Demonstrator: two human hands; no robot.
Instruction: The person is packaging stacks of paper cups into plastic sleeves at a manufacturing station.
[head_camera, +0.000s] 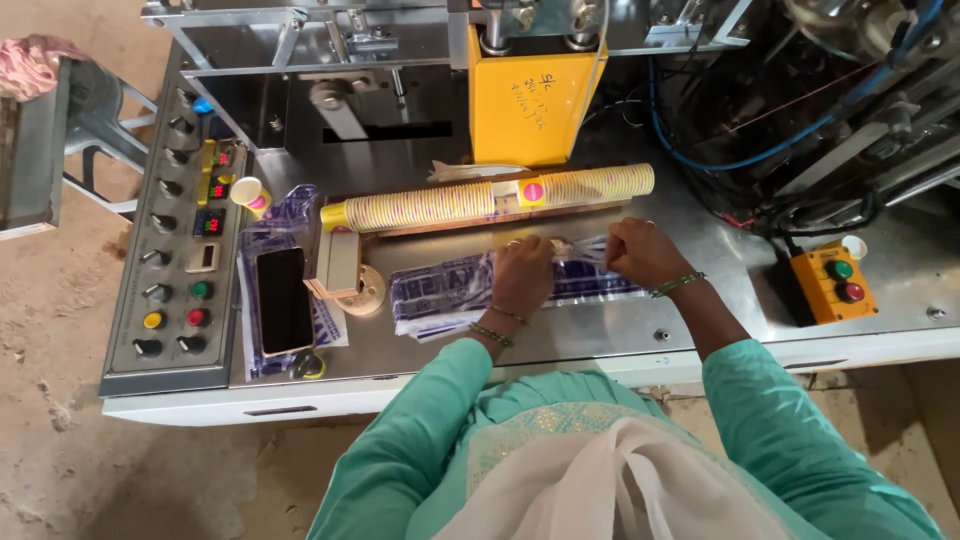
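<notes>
Resting on the metal table (600, 330), both hands work at a clear plastic bag (470, 290) with dark blue print that lies flat across the middle of the surface. The left hand (522, 275) presses down on the bag with its fingers curled, and it seems to pinch the crinkled plastic near the bag's open end. The right hand (640, 252) is closed, its fingers gripping the same bunched end of the bag from the other side. The two hands sit close together, just apart.

Just behind the bag lies a long stack of paper cups (490, 200), yellow with pink marks, on its side and running left to right. A yellow machine housing (525, 105) stands behind the stack. Left of the bag, a roll of tape (362, 292) sits on the table, and further left a phone (283, 300) lies face up on more printed bags. A single paper cup (249, 192) stands beside the control panel (170, 250) with its knobs and coloured buttons. At the right edge, a small orange button box (832, 285) carries a green and a red button.
</notes>
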